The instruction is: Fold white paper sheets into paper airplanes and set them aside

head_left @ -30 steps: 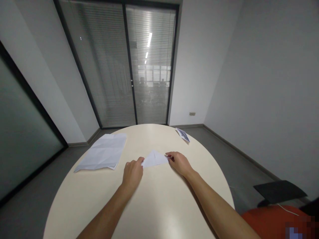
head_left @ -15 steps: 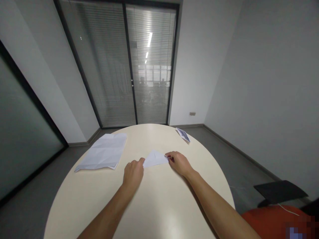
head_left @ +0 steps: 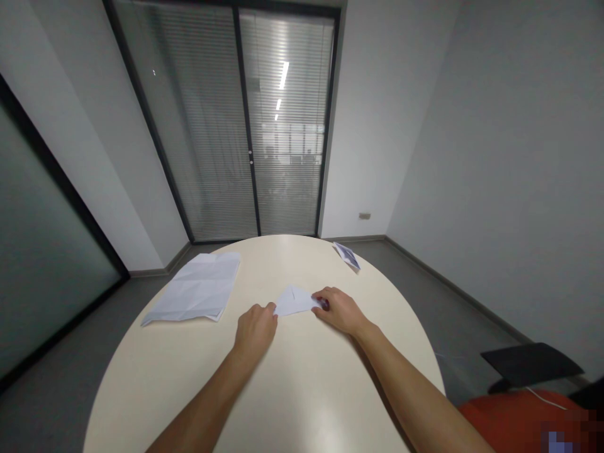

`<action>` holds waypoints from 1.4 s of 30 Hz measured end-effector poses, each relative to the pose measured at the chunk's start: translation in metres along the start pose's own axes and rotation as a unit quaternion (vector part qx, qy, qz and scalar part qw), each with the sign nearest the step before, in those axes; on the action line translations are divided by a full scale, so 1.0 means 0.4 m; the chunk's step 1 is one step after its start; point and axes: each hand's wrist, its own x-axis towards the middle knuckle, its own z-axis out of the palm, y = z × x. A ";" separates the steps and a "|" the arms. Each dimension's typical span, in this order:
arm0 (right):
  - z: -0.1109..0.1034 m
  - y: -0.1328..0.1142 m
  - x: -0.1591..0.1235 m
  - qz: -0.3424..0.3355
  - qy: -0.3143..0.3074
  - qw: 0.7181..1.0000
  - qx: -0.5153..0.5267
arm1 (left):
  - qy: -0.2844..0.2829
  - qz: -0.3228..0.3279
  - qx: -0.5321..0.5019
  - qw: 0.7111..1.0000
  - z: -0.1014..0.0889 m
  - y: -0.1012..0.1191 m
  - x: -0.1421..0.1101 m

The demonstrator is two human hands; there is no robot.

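Observation:
A small folded sheet of white paper, roughly triangular, lies on the pale round table between my hands. My left hand is closed on its left corner, thumb and fingers pressed together. At the right corner, my right hand grips the paper, with the fingers curled and a dark gap under them. Part of the paper's right end is hidden by those fingers.
A larger stack of creased white sheets rests at the table's left. Near the far right edge lies a folded printed paper. An orange chair with a black armrest stands at the lower right.
My left hand has shifted slightly to the right along the paper's left corner. My right hand's fingers have closed further over the right corner, the thumb coming lower and to the left.

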 end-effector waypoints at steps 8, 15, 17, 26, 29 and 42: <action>-0.003 -0.003 0.001 0.010 -0.004 1.000 -0.021 | -0.011 0.011 0.015 1.000 -0.007 0.009 -0.004; -0.006 -0.006 0.002 0.011 -0.003 0.999 -0.031 | -0.006 0.017 0.032 0.999 -0.006 0.008 -0.001; -0.009 -0.009 0.002 0.015 -0.003 0.999 -0.034 | -0.009 0.017 0.035 0.999 -0.006 0.009 -0.001; -0.014 -0.017 -0.001 0.029 0.003 0.998 -0.054 | -0.013 0.024 0.035 0.999 -0.014 0.014 -0.002; -0.013 -0.015 -0.001 0.031 0.006 0.998 -0.054 | -0.013 0.023 0.035 0.999 -0.013 0.013 -0.002; -0.026 -0.017 0.002 0.003 -0.028 0.997 -0.067 | -0.012 0.022 0.044 0.999 -0.012 0.015 0.000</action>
